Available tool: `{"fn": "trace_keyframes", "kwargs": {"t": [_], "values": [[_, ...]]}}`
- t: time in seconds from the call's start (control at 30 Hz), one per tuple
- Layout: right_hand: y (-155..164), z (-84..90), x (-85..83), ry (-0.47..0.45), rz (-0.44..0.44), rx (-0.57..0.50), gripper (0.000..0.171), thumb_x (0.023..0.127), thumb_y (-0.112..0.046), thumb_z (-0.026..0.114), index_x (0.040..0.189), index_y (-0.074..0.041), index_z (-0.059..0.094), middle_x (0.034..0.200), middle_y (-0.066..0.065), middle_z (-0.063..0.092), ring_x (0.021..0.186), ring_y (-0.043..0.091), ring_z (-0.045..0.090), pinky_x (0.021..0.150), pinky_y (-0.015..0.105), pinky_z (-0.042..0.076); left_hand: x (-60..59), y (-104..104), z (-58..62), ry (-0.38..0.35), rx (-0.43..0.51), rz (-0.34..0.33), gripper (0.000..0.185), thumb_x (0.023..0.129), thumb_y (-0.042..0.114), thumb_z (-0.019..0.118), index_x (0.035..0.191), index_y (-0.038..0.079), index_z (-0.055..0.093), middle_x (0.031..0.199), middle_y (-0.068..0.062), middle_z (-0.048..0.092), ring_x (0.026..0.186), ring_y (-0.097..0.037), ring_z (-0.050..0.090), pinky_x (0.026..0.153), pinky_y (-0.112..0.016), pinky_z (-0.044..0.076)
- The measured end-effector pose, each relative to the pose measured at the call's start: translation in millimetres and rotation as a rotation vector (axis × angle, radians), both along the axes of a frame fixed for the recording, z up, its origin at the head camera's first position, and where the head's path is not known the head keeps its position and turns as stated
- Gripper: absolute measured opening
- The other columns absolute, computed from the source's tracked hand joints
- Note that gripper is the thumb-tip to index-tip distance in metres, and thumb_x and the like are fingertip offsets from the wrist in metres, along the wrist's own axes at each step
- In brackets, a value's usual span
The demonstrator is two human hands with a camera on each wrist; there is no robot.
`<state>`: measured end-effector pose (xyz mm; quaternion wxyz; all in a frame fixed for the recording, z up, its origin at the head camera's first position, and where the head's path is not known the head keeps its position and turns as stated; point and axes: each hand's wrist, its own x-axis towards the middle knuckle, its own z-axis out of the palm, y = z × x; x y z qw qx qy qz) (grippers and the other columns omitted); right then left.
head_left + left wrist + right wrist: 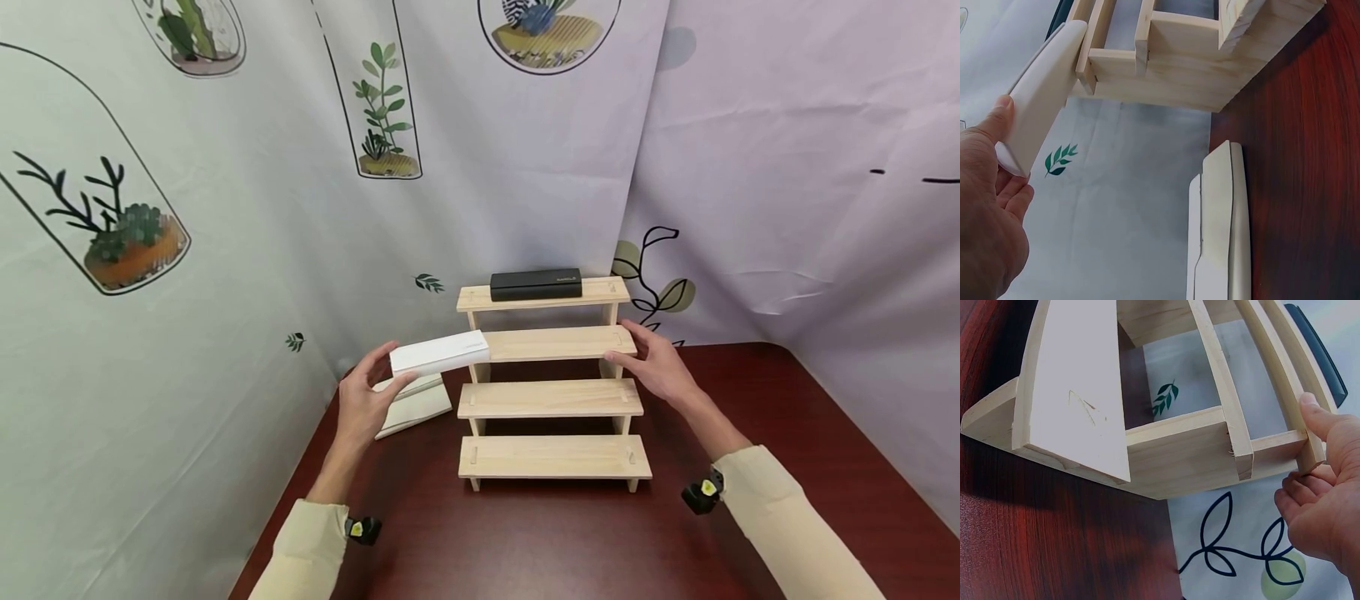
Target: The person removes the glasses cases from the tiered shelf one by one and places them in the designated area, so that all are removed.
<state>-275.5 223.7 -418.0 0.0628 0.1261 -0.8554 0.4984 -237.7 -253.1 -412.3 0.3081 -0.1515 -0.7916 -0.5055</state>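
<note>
My left hand [363, 398] grips the left end of a long white case [438, 353], thumb at the front and fingers behind. The case is tilted a little, its right end over the left end of the second shelf from the top [555, 342] of a stepped wooden stand. In the left wrist view the case [1044, 94] reaches up to the shelf edges; whether it touches cannot be told. My right hand [660, 362] pinches that same shelf's right end; the right wrist view shows the thumb on top and fingers below. A black case [536, 285] lies on the top shelf.
Two off-white cases [416, 410] lie on the dark red table [525, 542], left of the stand. The two lower shelves [551, 398] step down toward me. A printed curtain [247, 208] hangs behind and along the left side.
</note>
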Motion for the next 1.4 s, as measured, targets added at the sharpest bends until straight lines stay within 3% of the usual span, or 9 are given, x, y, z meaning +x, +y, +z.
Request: {"fn": "trace_keyframes", "kwargs": {"t": [0.2,0.33,0.6,0.77,0.9,1.07,1.17,1.4], "values": [[-1,-0.6,-0.2,0.001,0.000,0.001,0.086,0.103,-0.030,0.074,0.166,0.004,0.026,0.162,0.032,0.040,0.146,0.049,0.044,0.110,0.062,0.045,7.5,-13,-1.8,-0.020,0.045,-0.034,0.061,0.084,-0.001,0.089,0.140,0.005,0.068,0.133,-0.016,0.071,0.117,-0.034,0.070,0.092,-0.018,0.055],[0,-1.4,-1.5,0.000,-0.001,0.002,0.086,0.103,-0.029,0.074,0.166,0.004,0.025,0.162,0.032,0.039,0.146,0.048,0.044,0.110,0.062,0.046,13.2,-23,-3.7,-0.030,0.079,-0.063,0.059,0.087,-0.002,0.086,0.141,0.008,0.067,0.134,-0.017,0.070,0.120,-0.033,0.069,0.093,-0.018,0.055],[-1,1.3,0.9,0.000,0.002,0.001,0.086,0.103,-0.028,0.075,0.166,0.004,0.025,0.162,0.032,0.040,0.146,0.048,0.044,0.110,0.062,0.046,23.7,-41,-9.9,-0.039,0.084,0.001,0.058,0.086,-0.001,0.087,0.141,0.008,0.068,0.134,-0.016,0.070,0.120,-0.014,0.069,0.096,-0.017,0.053],[-2,1.6,1.8,0.005,0.000,-0.005,0.085,0.103,-0.027,0.075,0.166,0.004,0.026,0.161,0.032,0.040,0.146,0.047,0.045,0.110,0.061,0.046,29.6,-47,-16.3,-0.073,0.062,0.051,0.060,0.084,-0.009,0.086,0.141,0.002,0.067,0.137,-0.020,0.068,0.121,-0.018,0.068,0.095,-0.015,0.053],[-2,1.6,2.3,0.004,0.001,-0.011,0.085,0.103,-0.027,0.075,0.165,0.005,0.026,0.161,0.032,0.040,0.146,0.047,0.045,0.110,0.061,0.047,32.2,-51,-26.0,-0.080,0.037,0.083,0.060,0.084,-0.010,0.086,0.140,0.002,0.067,0.138,-0.018,0.068,0.123,-0.032,0.068,0.096,-0.017,0.053],[-1,1.8,3.1,-0.001,0.005,-0.014,0.085,0.103,-0.026,0.075,0.165,0.006,0.026,0.162,0.033,0.039,0.147,0.048,0.043,0.111,0.061,0.045,34.6,-56,-44.0,-0.095,0.026,0.064,0.059,0.084,-0.006,0.087,0.139,0.007,0.068,0.138,-0.015,0.069,0.125,-0.040,0.066,0.096,-0.017,0.053],[-2,2.4,3.4,-0.001,0.006,-0.015,0.085,0.103,-0.026,0.074,0.165,0.005,0.025,0.162,0.032,0.039,0.147,0.047,0.043,0.111,0.061,0.045,35.7,-58,-55.0,-0.118,0.019,0.053,0.058,0.084,-0.002,0.089,0.138,0.008,0.069,0.137,-0.014,0.069,0.125,-0.038,0.066,0.097,-0.023,0.056],[-1,2.7,3.3,0.006,-0.002,-0.002,0.084,0.103,-0.026,0.074,0.165,0.004,0.027,0.161,0.032,0.041,0.146,0.048,0.045,0.110,0.061,0.047,38.2,-60,-76.4,-0.170,-0.060,0.124,0.058,0.082,0.007,0.093,0.135,0.005,0.071,0.134,-0.010,0.072,0.118,-0.021,0.069,0.094,-0.026,0.058]]}}
